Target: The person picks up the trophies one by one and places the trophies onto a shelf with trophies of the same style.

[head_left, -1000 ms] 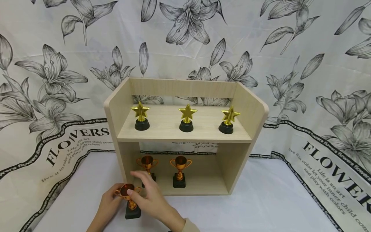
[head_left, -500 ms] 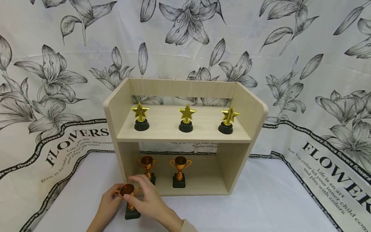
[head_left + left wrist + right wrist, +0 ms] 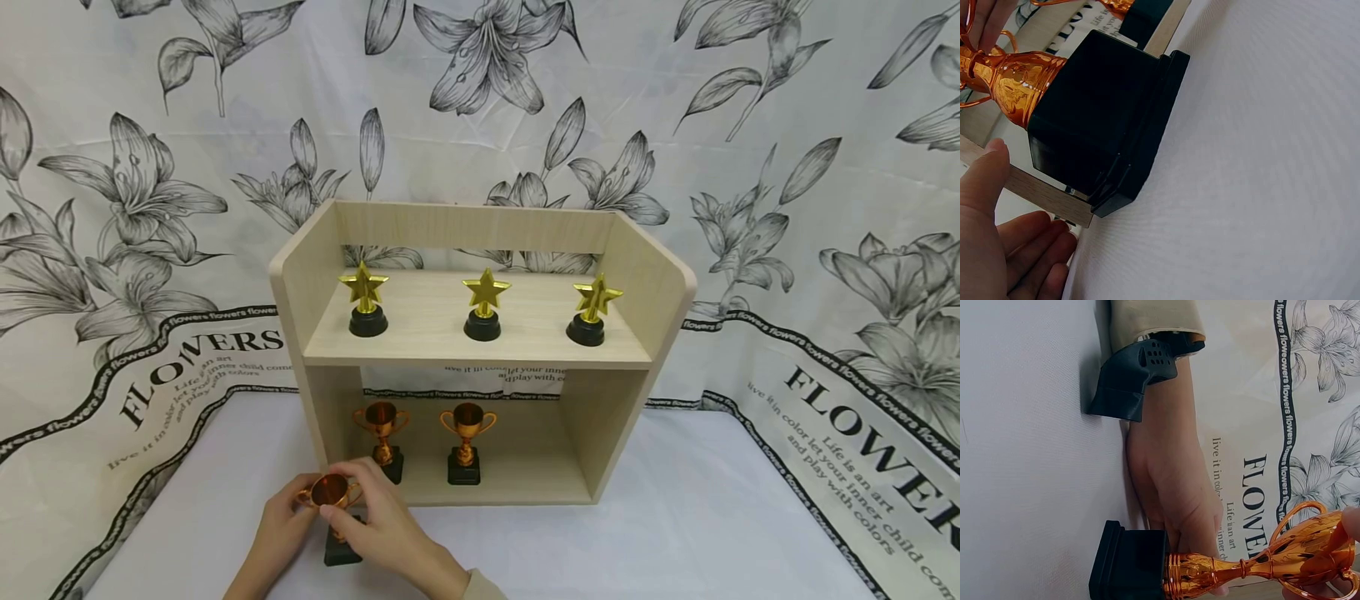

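A bronze-coloured trophy cup (image 3: 330, 492) with two handles and a black base (image 3: 1094, 119) is upright at the shelf's front left corner, its base on or just above the white cloth. My right hand (image 3: 386, 529) pinches the cup near the rim, thumb on the near side and fingers behind. Beside the left handle is my left hand (image 3: 281, 521); in the left wrist view its thumb (image 3: 988, 175) and loosely bent fingers stand apart from the trophy. Two similar trophies, one at left (image 3: 382, 421) and one in the middle (image 3: 467, 425), stand on the lower shelf.
The pale wooden shelf unit (image 3: 480, 362) has two levels. On its upper level stand three gold star trophies: left (image 3: 363, 292), middle (image 3: 486, 296) and right (image 3: 596, 304). A white cloth (image 3: 675, 517) covers the table, and a flower-print sheet (image 3: 480, 150) hangs behind.
My right hand has lowered slightly, and its fingers have closed in from above onto the cup. The trophy and my left hand have stayed nearly in place.
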A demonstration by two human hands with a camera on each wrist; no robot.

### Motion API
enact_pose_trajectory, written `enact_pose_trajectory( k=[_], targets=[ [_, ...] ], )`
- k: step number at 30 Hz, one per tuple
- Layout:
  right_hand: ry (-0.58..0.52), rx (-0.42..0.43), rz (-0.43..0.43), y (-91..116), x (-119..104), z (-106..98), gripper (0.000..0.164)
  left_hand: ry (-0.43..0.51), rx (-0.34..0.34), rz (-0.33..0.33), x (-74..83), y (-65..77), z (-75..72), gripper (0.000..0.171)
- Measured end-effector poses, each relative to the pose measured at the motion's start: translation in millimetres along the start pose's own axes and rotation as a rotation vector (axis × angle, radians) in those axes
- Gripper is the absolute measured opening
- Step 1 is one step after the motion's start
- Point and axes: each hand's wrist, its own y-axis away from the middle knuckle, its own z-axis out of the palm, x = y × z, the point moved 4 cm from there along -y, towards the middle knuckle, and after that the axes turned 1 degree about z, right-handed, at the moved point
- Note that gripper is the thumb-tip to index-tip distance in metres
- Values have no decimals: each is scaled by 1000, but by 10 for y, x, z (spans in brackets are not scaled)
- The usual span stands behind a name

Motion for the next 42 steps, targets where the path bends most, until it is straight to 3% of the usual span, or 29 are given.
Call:
enact_pose_trajectory(
  k=[19, 25, 42],
  targets=[
    [-34, -35, 17, 5, -4, 11, 43, -14, -17, -42, 4, -8, 5, 26],
    [-32, -21, -20, -3, -21, 16, 40, -9, -13, -35, 0, -3, -4, 28],
    [-44, -32, 4, -4, -39, 14, 41, -3, -6, -27, 16, -4, 1, 30]
  ],
)
